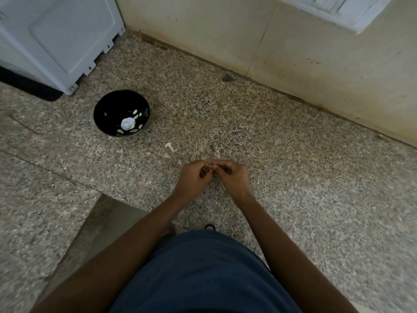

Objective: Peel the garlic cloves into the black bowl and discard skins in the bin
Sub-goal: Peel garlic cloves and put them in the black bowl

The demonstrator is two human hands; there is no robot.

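**Peeling a clove above the floor, with the bowl off at ten o'clock**

The person works over a speckled stone floor. Both hands meet in the middle of the view. The left hand and the right hand are curled, and their fingertips come together around a very small pale thing at about. I judge it to be a garlic clove, but it is almost fully covered by the fingers. Both hands appear closed in a pinch on it; how firmly, I cannot tell.

The black bowl stands on the floor at ten o'clock from the hands, well apart from them. Inside lie several pale cloves, one lump bigger than the rest. Some loose skins lie on the floor between the bowl and the hands, near eleven o'clock from the hands.

The step in hand seems to be the stripping of the skin from one clove. The next move probably calls for a long reach toward ten o'clock to drop the bare clove into the bowl. After that the skins need gathering.

The bin is not in view, so its place is unknown. A pale appliance at the upper left is cut off by the edge. Whether the clove is already half peeled is impossible to make out.
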